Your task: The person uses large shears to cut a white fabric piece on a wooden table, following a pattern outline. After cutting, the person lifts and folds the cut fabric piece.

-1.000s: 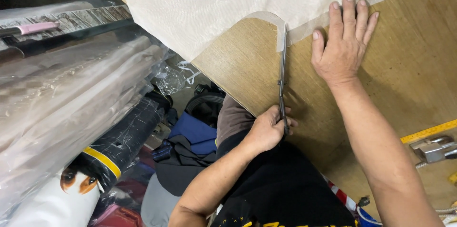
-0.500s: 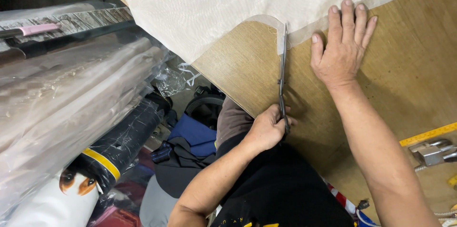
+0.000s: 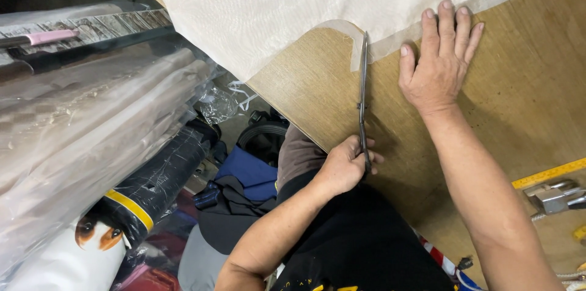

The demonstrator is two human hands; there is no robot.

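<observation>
Left of the desk: several rolls of fabric in clear plastic wrap (image 3: 91,126), exact count not clear; one dark roll with a yellow band (image 3: 152,187) below them; one pink-handled tool (image 3: 46,37) on the stack at far left.

One sheet of cream fabric (image 3: 293,4) lay over the upper part of the wooden desk (image 3: 519,114), its corner hanging off the desk edge. Sheer, fine weave, with a thin see-through border strip along its lower edge.

One pair of long metal scissors (image 3: 364,92), blades nearly upright in the view, tips at the fabric's border where a curved flap was lifting.

Two hands. Left hand (image 3: 345,166) had its grip closed around the scissor handles at the near desk edge. Right hand (image 3: 439,62) lay flat, fingers spread and holding nothing, pressing the fabric border just right of the blades.

Far right: one yellow ruler (image 3: 549,173), one metal tool (image 3: 555,196) beside it.
</observation>
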